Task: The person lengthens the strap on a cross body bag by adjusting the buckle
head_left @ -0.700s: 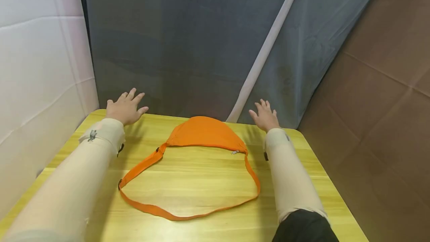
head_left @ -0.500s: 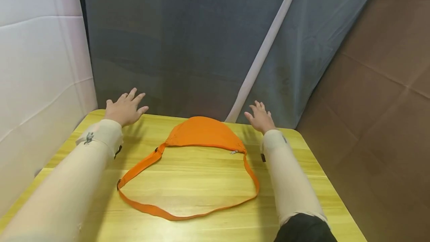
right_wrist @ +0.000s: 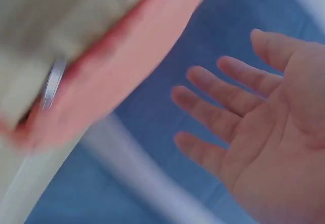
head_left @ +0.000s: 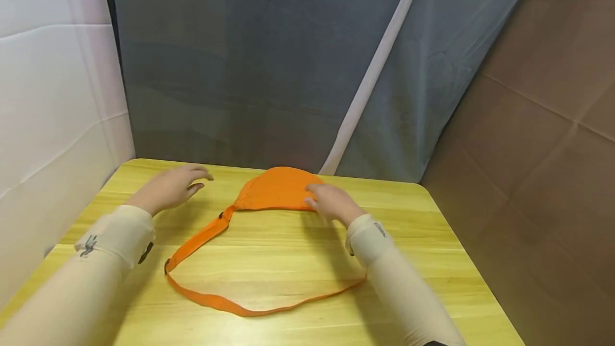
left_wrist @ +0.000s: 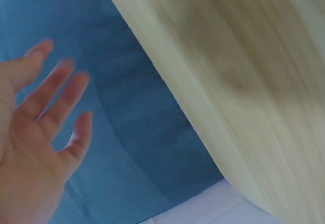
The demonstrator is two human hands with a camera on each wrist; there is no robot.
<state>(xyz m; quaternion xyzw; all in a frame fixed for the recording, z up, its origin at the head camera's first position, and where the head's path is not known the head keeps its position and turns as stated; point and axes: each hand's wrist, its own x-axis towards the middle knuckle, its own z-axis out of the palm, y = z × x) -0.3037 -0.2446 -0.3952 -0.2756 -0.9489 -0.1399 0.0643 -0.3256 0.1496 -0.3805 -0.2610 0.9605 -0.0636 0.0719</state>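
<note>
An orange waist bag lies flat near the table's far edge, its strap looped toward the front. My right hand, fingers loosely bent, hovers over the bag's right end and hides the zip pull, which shows in the right wrist view. To the left of the bag, my left hand is above the table and holds nothing, its fingers relaxed and apart in the left wrist view.
The wooden table has a dark grey cloth behind it with a pale diagonal strip. A white cloth hangs at the left and a brown one at the right.
My right hand has moved left and nearer, from beside the bag to over its right end. My left hand has come down and back a little, its fingers less spread. The bag has not moved.
</note>
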